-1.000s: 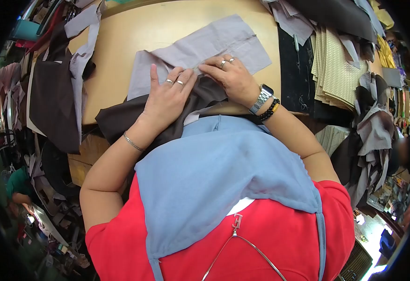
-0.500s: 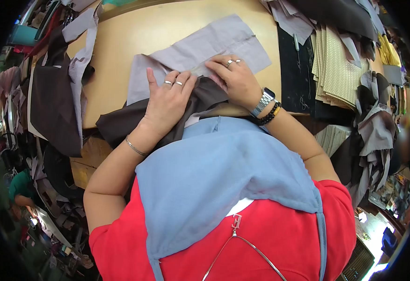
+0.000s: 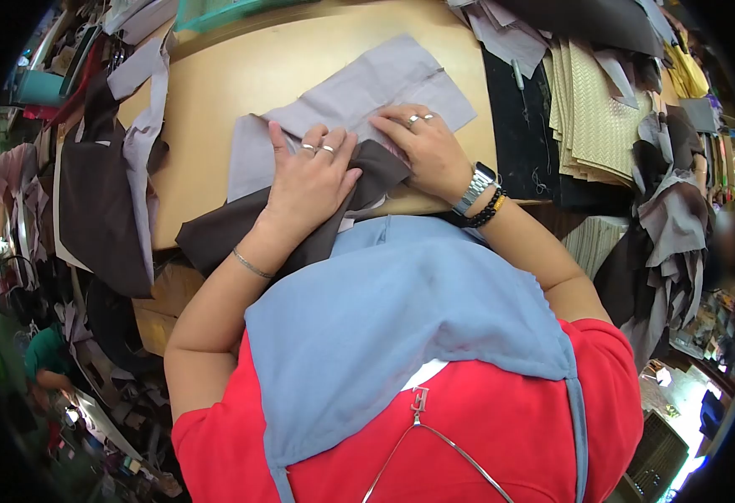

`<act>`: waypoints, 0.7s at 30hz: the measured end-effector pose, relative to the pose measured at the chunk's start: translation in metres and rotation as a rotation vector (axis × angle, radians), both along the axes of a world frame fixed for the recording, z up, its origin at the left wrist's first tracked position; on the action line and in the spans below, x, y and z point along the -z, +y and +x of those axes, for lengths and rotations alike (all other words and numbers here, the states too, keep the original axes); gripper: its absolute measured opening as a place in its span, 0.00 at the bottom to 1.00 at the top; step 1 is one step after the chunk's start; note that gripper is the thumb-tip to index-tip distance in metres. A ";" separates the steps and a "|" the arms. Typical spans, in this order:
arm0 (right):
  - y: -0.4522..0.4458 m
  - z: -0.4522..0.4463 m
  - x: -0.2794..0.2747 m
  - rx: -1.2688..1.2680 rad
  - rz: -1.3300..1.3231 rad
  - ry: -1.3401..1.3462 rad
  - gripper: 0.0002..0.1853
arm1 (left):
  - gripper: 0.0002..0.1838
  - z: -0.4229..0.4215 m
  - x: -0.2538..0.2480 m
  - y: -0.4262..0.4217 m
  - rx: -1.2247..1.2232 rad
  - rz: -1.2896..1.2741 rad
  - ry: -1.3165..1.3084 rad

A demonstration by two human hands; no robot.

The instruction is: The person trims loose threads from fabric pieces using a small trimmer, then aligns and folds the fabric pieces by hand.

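A pale grey-lilac fabric piece [image 3: 384, 75] lies on the wooden table in front of me, with dark brown fabric [image 3: 225, 226] overlapping its near edge and hanging toward my lap. My left hand [image 3: 310, 180] rests on both fabrics, little finger held out to the side and thumb apart from the other fingers. Bent over the seam where the two meet, my right hand [image 3: 433, 155] has its fingers curled on the fabric; part of the grip is hidden beneath. Rings show on both hands, and a watch [image 3: 480, 183] on the right wrist.
Dark brown and lilac pieces [image 3: 103, 201] drape over the table's left edge. On the right are a black strip with a pen-like tool [image 3: 518, 75], stacked cream textured sheets [image 3: 589, 117] and hanging scraps [image 3: 673, 226]. A teal tray [image 3: 225, 12] stands behind. Another person's arm [image 3: 53, 379] shows lower left.
My left thumb has come into view, spread away from the fingers over the dark fabric. My right hand has shifted slightly, and the whole view has moved a little.
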State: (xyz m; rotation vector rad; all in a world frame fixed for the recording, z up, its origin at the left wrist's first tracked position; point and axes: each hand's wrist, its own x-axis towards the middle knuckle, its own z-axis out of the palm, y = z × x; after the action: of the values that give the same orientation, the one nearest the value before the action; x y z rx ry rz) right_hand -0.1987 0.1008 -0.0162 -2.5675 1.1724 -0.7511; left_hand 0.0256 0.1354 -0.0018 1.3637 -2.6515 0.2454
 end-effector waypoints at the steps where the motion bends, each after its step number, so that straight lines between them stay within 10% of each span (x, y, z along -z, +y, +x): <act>1: 0.000 -0.004 0.003 0.034 -0.007 -0.013 0.24 | 0.25 0.000 0.000 0.000 -0.006 0.000 0.011; 21: -0.003 -0.014 0.005 0.201 -0.040 0.002 0.25 | 0.30 -0.046 0.010 -0.015 -0.007 0.131 0.137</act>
State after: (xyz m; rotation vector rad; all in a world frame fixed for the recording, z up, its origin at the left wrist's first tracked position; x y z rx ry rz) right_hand -0.2131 0.0979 -0.0213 -2.5074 1.4464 -0.8215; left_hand -0.0203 0.1209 -0.0114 1.3739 -2.5897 -0.0215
